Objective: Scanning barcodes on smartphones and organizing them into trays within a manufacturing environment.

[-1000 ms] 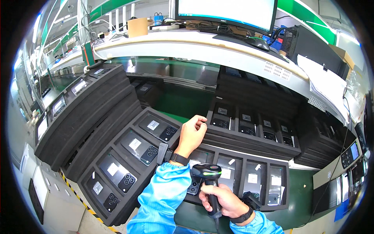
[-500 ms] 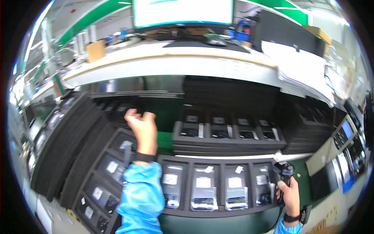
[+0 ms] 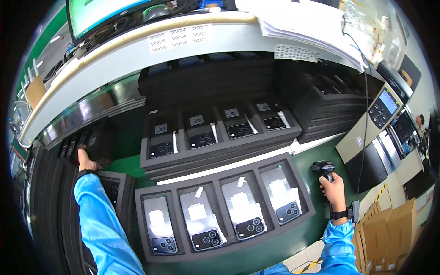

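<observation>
My right hand (image 3: 333, 189) is closed around the handle of a black handheld barcode scanner (image 3: 323, 167), just right of the front tray. At the far left, my left hand (image 3: 87, 160) reaches to dark foam trays (image 3: 98, 144), thumb and finger apart; some fingertips are hidden against the dark foam. Before me lies a black foam tray (image 3: 306, 201) with a row of phones, each in its own slot. A dark blue phone (image 3: 161, 229) sits in its leftmost slot. The phones lie camera end toward me, with white labels on them.
Behind stands a stack of foam trays (image 3: 220, 145) with more phones on top. Another dark stack (image 3: 321, 107) is at back right, beside a beige machine (image 3: 366, 133) with a screen. A shelf (image 3: 220, 34) bearing papers (image 3: 307, 18) overhangs. Cardboard boxes (image 3: 389, 229) stand lower right.
The view has swung right and down. My left hand has moved from above the left trays to the dark trays at far left. The right hand still holds the scanner.
</observation>
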`<act>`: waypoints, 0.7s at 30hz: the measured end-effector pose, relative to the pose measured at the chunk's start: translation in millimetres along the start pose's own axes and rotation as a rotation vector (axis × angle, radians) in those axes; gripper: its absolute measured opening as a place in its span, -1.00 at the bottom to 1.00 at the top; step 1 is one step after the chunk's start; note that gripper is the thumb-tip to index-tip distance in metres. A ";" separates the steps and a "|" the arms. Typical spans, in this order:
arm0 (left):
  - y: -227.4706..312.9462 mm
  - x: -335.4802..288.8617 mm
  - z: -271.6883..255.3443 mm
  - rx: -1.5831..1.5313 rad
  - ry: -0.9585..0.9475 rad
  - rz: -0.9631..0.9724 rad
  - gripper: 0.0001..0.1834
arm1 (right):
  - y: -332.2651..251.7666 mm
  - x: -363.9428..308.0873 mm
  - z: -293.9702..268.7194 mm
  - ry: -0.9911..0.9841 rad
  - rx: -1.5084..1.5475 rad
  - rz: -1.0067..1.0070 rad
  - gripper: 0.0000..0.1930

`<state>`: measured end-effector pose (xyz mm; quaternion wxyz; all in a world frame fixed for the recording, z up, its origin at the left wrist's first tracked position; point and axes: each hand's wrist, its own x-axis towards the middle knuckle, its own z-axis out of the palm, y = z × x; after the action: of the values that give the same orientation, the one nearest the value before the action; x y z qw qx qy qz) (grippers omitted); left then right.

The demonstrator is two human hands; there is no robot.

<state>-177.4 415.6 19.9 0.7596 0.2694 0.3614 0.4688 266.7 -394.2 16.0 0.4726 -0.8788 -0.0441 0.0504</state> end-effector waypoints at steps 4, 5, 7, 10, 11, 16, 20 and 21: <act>-44.8 -59.2 81.6 -0.043 0.448 -0.154 -0.26 | -1.6 -2.5 -1.1 0.021 -0.047 0.032 -0.82; -40.2 -54.7 84.0 -0.058 0.628 -0.171 -0.13 | -2.6 -2.5 1.9 0.026 -0.056 0.039 -0.82; -44.6 -63.5 91.2 -0.064 0.657 -0.152 -0.09 | -4.3 -2.7 4.5 0.018 -0.054 0.036 -0.82; -45.6 -80.9 94.0 0.025 0.488 -0.173 -0.14 | -4.6 -3.4 4.3 0.006 -0.053 0.028 -0.81; -45.5 -83.5 89.3 0.050 0.452 -0.164 -0.18 | -5.9 -4.1 4.3 0.009 -0.041 0.028 -0.81; -55.4 -60.2 84.8 0.085 0.524 -0.127 -0.30 | 1.7 -0.8 4.2 0.010 -0.025 0.042 -0.84; -53.2 -63.4 88.0 -0.010 0.606 -0.156 -0.38 | 7.1 3.5 5.4 -0.002 0.000 0.021 -0.83; -54.9 -49.9 74.8 -0.057 0.526 -0.169 -0.39 | 3.4 1.5 6.6 -0.002 0.006 0.016 -0.83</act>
<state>-103.9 342.3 38.0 0.6834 0.0860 0.5540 0.4677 267.5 -390.4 9.5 0.4748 -0.8776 -0.0375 0.0550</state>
